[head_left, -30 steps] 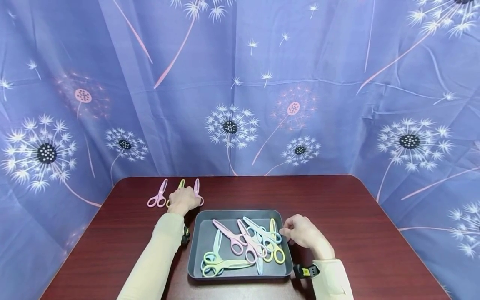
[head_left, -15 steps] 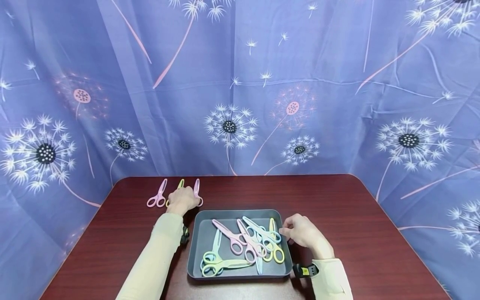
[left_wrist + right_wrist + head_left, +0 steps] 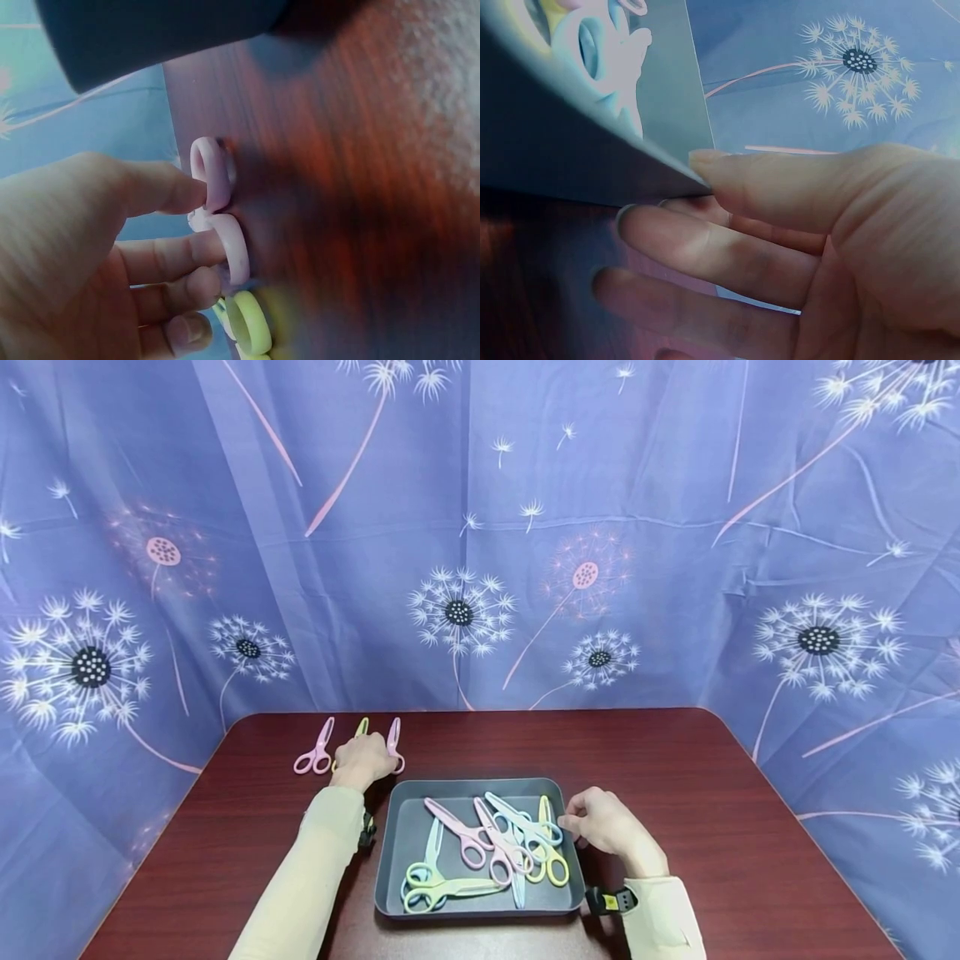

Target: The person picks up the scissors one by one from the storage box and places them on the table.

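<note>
At the back left of the table, my left hand point(image 3: 363, 758) pinches the handles of lilac-pink scissors point(image 3: 393, 735), thumb on one loop and a finger at the other. In the left wrist view both loops point(image 3: 217, 176) of the scissors show beside the fingertips. Yellow scissors point(image 3: 363, 727) lie partly hidden under that hand, and pink scissors point(image 3: 321, 749) lie to their left. My right hand point(image 3: 607, 822) grips the right side of a grey tray point(image 3: 408, 827), its thumb at the rim point(image 3: 682, 169) and its fingers along the outer wall.
Inside the tray several scissors overlap: pink point(image 3: 448, 818), light blue point(image 3: 513, 814), pale green point(image 3: 472, 887) and yellow point(image 3: 545, 810). The dark red table point(image 3: 712, 793) ends at a blue dandelion-print curtain point(image 3: 675, 527) behind and at both sides.
</note>
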The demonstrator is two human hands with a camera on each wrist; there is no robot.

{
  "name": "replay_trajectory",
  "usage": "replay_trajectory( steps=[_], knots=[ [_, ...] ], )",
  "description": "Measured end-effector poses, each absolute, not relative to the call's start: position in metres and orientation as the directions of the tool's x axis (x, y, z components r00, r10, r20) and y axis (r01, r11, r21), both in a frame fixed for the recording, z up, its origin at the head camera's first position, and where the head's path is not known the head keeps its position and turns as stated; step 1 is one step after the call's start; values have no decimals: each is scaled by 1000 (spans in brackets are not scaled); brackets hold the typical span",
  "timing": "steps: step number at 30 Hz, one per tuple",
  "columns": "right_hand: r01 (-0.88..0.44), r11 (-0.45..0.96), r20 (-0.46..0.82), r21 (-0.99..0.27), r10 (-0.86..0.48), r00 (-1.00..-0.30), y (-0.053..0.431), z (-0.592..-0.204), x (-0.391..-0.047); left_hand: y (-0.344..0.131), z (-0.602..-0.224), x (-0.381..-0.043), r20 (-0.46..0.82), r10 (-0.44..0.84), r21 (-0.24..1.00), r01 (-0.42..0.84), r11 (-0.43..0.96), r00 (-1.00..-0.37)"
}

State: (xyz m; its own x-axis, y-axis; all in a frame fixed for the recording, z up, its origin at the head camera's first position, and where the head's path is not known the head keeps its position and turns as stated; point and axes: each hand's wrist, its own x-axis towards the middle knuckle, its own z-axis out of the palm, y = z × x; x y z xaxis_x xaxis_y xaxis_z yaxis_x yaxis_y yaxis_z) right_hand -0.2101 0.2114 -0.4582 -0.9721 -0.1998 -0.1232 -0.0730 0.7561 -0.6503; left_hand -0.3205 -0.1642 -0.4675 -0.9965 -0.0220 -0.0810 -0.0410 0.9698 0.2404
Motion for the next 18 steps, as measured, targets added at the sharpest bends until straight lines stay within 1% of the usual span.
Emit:
replay_trajectory(
  steps=[8,18],
  knots=[
    [-98,746,-104,-659,-219,-970,212,-460,-211,-166,-464,-319,-63,3,223,-12,975,-998],
    [-86,760,-120,-645,-211,-970,212,-457,-210,-162,-447,-318,-9,21,186,19,982,-1000]
  ],
)
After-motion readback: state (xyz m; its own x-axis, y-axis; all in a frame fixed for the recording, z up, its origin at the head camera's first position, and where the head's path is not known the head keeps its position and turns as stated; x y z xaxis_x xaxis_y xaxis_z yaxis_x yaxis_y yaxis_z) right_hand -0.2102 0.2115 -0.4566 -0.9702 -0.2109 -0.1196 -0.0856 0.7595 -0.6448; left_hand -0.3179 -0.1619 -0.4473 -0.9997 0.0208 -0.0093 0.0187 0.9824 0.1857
